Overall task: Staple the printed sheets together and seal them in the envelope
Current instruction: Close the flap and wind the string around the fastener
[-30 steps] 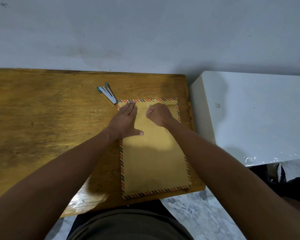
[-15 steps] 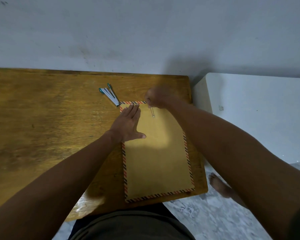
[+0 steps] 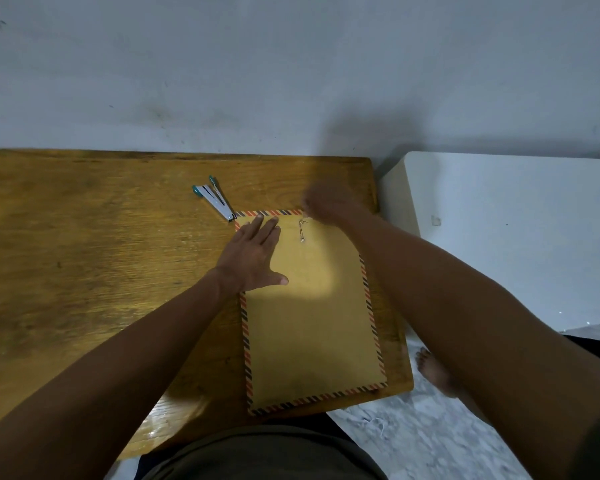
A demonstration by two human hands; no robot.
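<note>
On the desk [image 3: 84,271], near its right end, the envelope [image 3: 312,323] is laid flat, with its long axis running from the person's body toward the wall and its flap end farthest away; the near short edge sits close to the desk's front edge. It is pinned by the left hand [image 3: 253,258], palm down on the upper left part, fingers [image 3: 262,228] straight and pressed together with the thumb spread out to the side — a hold judged to keep the paper from sliding while the far end is worked. The right hand [image 3: 326,204] is blurred at the top right corner of the envelope; its fingers appear curled, but whether anything is pinched cannot be told. A small metal clasp [image 3: 302,231] is seen on the envelope just below the top border, lying along the long axis; it is taken to be the closure, so the sealing step is judged to be in hand or nearly done. No loose sheets are seen; they are presumed to be inside. The stapler [image 3: 213,199] is left hinged open just beyond the top left corner, its nose touching or almost touching the striped border, its teal ends pointing away — out of the working area yet within reach.
</note>
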